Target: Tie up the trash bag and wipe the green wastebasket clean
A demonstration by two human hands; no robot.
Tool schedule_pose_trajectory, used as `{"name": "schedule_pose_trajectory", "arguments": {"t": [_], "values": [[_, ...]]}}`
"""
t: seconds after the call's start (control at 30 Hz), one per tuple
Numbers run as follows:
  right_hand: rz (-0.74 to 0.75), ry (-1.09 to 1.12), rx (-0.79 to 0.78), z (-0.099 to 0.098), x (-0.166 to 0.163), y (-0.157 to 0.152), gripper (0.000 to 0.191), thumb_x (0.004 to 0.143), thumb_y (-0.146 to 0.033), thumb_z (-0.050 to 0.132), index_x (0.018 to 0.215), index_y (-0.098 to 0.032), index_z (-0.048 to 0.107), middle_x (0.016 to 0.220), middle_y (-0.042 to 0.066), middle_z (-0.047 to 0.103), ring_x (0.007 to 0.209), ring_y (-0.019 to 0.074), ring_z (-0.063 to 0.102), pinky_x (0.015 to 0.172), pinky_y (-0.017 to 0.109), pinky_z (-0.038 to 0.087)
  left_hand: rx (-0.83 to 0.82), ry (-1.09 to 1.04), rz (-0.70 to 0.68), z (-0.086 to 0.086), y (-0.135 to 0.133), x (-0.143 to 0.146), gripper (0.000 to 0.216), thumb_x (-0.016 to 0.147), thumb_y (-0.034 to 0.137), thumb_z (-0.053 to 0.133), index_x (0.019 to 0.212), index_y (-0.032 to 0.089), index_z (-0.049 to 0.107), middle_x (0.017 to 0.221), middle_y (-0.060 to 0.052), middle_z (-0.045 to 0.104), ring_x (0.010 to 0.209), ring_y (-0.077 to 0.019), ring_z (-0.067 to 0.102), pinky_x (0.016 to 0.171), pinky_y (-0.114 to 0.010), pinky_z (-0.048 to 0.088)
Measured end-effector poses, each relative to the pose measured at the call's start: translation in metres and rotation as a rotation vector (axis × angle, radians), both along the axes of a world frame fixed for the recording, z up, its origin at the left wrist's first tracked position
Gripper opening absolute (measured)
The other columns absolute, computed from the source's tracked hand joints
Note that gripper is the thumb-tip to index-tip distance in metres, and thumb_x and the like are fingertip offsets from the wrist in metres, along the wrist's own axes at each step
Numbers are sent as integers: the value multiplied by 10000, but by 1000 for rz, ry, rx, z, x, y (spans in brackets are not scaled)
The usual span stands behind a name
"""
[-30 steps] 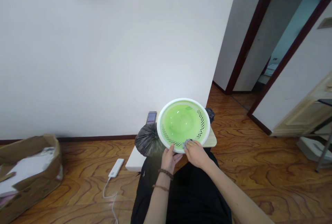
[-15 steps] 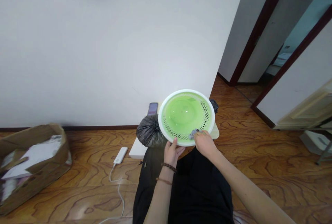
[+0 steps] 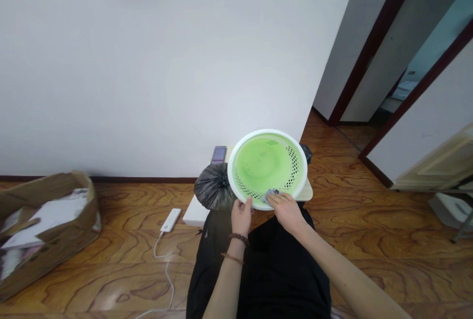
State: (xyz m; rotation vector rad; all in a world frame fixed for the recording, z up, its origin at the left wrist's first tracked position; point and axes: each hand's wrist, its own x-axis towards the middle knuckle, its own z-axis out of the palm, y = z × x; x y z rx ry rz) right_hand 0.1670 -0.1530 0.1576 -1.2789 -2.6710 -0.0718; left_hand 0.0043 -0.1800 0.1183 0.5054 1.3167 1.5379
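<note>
A round basin point(image 3: 260, 163) with a green inside, a white rim and perforated sides is tilted towards me above my lap. My left hand point(image 3: 242, 215) grips its near-left rim, thumb on top and the other fingers underneath. Against the near inner wall, my right hand point(image 3: 286, 210) presses a small crumpled grey cloth point(image 3: 271, 194). Its fingers are closed over the cloth, which shows only in part.
Left of the basin sits a tied black plastic bag point(image 3: 213, 187), with a phone point(image 3: 219, 154) behind it. A white power strip point(image 3: 171, 220) with a cord lies on the wooden floor. An open cardboard box point(image 3: 59, 240) holding papers stands far left; a doorway is at right.
My right hand has slid the cloth leftwards along the near inner wall, closer to my left hand. The basin has shifted very slightly; my left hand still holds its rim.
</note>
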Motion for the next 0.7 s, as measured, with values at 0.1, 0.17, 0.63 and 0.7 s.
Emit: {"name": "schedule_pose_trajectory", "arguments": {"t": [0.1, 0.17, 0.63, 0.7], "values": [[-26, -17, 41, 0, 10, 7, 377, 872, -114, 356, 1185, -184, 554, 1243, 69, 550, 1163, 179, 458, 1006, 346, 250, -7, 66, 43, 4, -1, -16, 458, 687, 400, 680, 1029, 164, 489, 884, -107, 673, 708, -188, 670, 694, -374, 553], [-38, -18, 79, -3, 14, 10, 364, 874, -118, 356, 1163, -166, 572, 1250, 80, 544, 1191, 188, 434, 1025, 354, 229, -24, 68, 33, 7, -2, -24, 486, 691, 379, 683, 1080, 165, 485, 868, -103, 671, 655, -176, 667, 683, -376, 555], [-66, 7, 94, -20, 8, 2, 412, 818, -217, 462, 1203, -93, 542, 1277, 129, 510, 1214, 222, 403, 1075, 368, 170, -102, -53, 86, -1, 2, -13, 326, 740, 256, 639, 994, 151, 462, 910, -114, 653, 640, -174, 661, 654, -377, 549], [-59, -3, 92, -23, 12, 5, 404, 808, -158, 445, 1196, -121, 550, 1272, 105, 520, 1203, 205, 416, 1070, 361, 179, -138, -56, 46, 0, 6, -14, 283, 731, 228, 640, 943, 149, 470, 891, -115, 657, 642, -182, 660, 642, -374, 546]]}}
